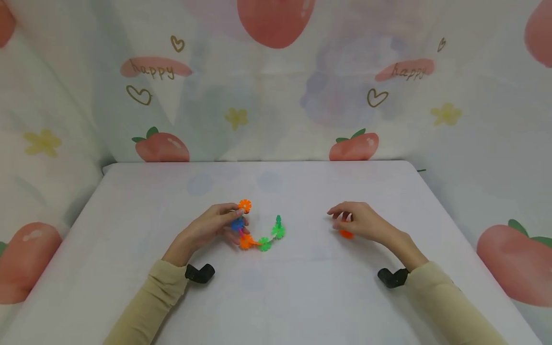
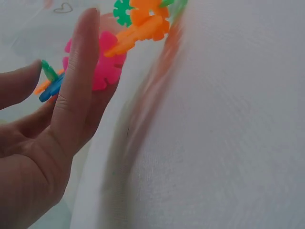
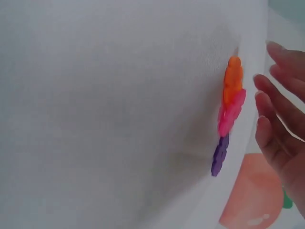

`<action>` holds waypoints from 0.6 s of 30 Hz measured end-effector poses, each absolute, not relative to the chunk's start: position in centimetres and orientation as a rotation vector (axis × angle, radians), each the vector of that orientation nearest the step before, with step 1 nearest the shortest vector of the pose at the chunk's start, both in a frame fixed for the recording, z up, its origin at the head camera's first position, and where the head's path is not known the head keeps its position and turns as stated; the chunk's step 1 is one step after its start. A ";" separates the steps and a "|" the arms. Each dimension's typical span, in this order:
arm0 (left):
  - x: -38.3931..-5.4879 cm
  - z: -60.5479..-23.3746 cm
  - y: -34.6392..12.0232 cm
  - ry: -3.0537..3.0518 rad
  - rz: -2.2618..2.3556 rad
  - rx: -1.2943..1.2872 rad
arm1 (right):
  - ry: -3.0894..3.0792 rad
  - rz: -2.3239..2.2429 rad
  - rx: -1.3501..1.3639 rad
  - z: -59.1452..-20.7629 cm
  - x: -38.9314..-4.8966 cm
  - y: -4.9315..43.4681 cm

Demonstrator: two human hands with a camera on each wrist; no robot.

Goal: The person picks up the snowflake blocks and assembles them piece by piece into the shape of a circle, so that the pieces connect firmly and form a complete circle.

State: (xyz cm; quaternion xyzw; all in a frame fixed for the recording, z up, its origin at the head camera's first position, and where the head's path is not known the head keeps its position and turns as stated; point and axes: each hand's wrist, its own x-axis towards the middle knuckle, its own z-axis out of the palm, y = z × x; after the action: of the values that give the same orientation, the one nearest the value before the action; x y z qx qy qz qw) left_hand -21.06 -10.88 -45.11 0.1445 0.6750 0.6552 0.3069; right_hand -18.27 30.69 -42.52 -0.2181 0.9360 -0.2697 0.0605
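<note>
My left hand (image 1: 209,225) holds one end of a curved chain of notched plastic snowflake discs, pinching it near an orange disc (image 1: 245,206) and a blue disc (image 1: 237,224). In the left wrist view a pink disc (image 2: 107,62) sits behind a finger, with orange discs (image 2: 143,28) further along. Green discs (image 1: 278,231) form the chain's other end, curving up to the right. My right hand (image 1: 364,221) hovers with loosely bent fingers above loose discs. Those are orange (image 3: 233,76), pink (image 3: 232,114) and purple (image 3: 220,155), lying overlapped on the table in the right wrist view.
A white cloth covers the table (image 1: 280,297). Behind it and at both sides hangs a patterned curtain (image 1: 276,96) with fruit, hearts and lettering. A black wrist mount (image 1: 200,273) sits at the left cuff and another black mount (image 1: 392,277) at the right.
</note>
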 end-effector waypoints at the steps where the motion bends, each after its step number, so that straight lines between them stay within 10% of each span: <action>1: -21.0 -45.1 -10.8 1.784 1.743 0.371 | 2.824 -0.788 -0.649 -42.4 -18.1 31.1; 18: -20.8 -45.0 -10.3 1.864 1.814 0.277 | 2.855 -0.732 -0.634 -42.7 -17.7 30.3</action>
State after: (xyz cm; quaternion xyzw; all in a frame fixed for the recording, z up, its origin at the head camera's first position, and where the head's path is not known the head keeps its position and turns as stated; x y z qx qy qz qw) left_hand -20.80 -10.30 -44.95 0.1021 0.6882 0.6697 0.2597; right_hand -17.74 30.28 -42.70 -0.2099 0.9451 -0.2422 0.0631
